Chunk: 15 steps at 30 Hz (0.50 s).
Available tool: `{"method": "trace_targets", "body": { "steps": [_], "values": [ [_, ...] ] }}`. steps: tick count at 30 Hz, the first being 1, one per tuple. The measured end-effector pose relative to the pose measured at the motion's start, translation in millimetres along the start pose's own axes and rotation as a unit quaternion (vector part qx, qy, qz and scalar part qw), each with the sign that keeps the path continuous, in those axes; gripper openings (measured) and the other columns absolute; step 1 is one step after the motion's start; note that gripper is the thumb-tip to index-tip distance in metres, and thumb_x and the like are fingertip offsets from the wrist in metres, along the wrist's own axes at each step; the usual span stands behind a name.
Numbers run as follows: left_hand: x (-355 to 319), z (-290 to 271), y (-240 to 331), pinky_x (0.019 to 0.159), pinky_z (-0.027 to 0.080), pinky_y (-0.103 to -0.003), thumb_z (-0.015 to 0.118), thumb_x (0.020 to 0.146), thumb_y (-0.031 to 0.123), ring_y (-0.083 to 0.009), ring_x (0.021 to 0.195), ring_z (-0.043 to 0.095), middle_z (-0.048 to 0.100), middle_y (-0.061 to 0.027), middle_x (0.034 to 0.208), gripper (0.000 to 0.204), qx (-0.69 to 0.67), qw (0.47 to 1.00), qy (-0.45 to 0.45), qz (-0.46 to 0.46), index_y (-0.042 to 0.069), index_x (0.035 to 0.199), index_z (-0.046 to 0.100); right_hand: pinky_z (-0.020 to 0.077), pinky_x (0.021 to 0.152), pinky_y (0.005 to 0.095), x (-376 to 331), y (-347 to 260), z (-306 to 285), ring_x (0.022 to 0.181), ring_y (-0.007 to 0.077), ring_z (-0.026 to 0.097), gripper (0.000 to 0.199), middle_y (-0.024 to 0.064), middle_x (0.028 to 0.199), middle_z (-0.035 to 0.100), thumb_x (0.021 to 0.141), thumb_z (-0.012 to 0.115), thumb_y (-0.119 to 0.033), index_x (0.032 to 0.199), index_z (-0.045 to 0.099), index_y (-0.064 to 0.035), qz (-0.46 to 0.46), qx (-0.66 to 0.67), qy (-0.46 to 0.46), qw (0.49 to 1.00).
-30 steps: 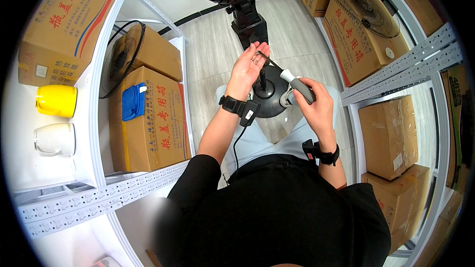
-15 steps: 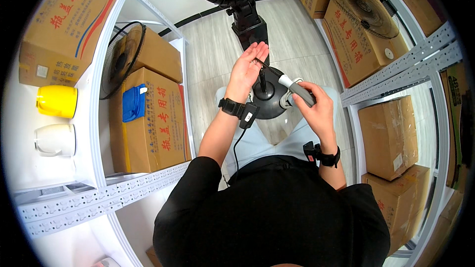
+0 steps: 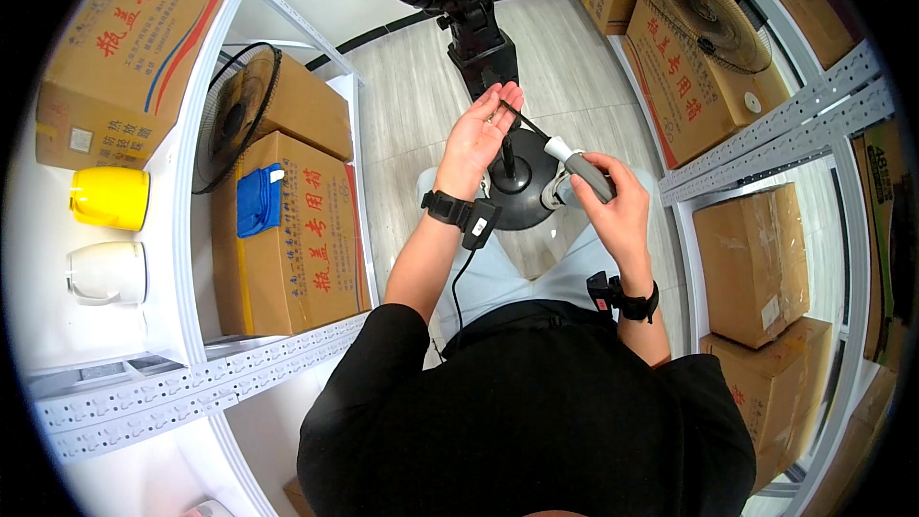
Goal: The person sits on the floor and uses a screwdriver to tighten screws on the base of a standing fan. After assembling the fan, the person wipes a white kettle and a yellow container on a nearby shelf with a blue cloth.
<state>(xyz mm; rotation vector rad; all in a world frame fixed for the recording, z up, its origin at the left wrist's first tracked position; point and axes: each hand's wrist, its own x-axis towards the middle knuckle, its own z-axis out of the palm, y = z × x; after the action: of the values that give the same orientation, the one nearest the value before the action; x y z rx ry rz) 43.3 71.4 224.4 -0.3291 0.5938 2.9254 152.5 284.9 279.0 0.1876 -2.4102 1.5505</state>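
Observation:
My right hand (image 3: 617, 209) is closed around the grey handle of a screwdriver (image 3: 586, 172) with a white collar. Its thin dark shaft slants up and left, and the tip reaches the palm side of my left hand (image 3: 477, 139). That hand is turned palm up with its fingers stretched out; whether something tiny lies in it is too small to make out. Just beyond the fingertips rises the black column of a stand fan (image 3: 483, 56), whose round ribbed housing is at the top. A round black base (image 3: 522, 209) sits between my legs, below my hands.
Shelves on both sides carry cardboard boxes (image 3: 297, 249). Fan grilles lean there, one at left (image 3: 233, 120) and one at right (image 3: 704, 14). A yellow mug (image 3: 110, 198) and a white mug (image 3: 107, 273) stand on the left shelf; a blue pouch (image 3: 258, 201) lies on a box.
My right hand and the screwdriver have shifted slightly to the right, and the handle is tilted a little differently. My left hand has barely moved.

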Motion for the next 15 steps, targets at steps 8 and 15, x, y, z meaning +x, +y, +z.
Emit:
{"method": "trace_targets", "body": {
  "steps": [8,15],
  "values": [
    [2.7,-7.9,-0.5,0.099,0.049,-0.037,0.053,0.093,0.0,-0.0278,0.109,0.058,0.057,-0.0194,0.117,0.021,0.051,0.998,0.031,0.037,-0.004,0.113,0.049,0.0508,0.072,0.0302,-0.6,-0.3,-2.6,0.082,0.0224,0.065,0.03,0.0115,0.094,0.066,0.077,0.072,-0.014,0.104,0.064,-0.0043,0.008,-0.004,-0.013,1.0],
    [3.7,-7.7,0.5,0.095,0.05,-0.035,0.058,0.092,0.005,-0.026,0.105,0.06,0.061,-0.0161,0.111,0.021,0.082,0.995,0.043,0.046,-0.001,0.111,0.052,0.0506,0.073,0.0303,-1.4,-1.6,-4.8,0.083,0.0224,0.065,0.031,0.0114,0.094,0.066,0.077,0.073,-0.015,0.104,0.065,-0.0042,0.03,0.027,-0.009,0.999]
  ]
}}
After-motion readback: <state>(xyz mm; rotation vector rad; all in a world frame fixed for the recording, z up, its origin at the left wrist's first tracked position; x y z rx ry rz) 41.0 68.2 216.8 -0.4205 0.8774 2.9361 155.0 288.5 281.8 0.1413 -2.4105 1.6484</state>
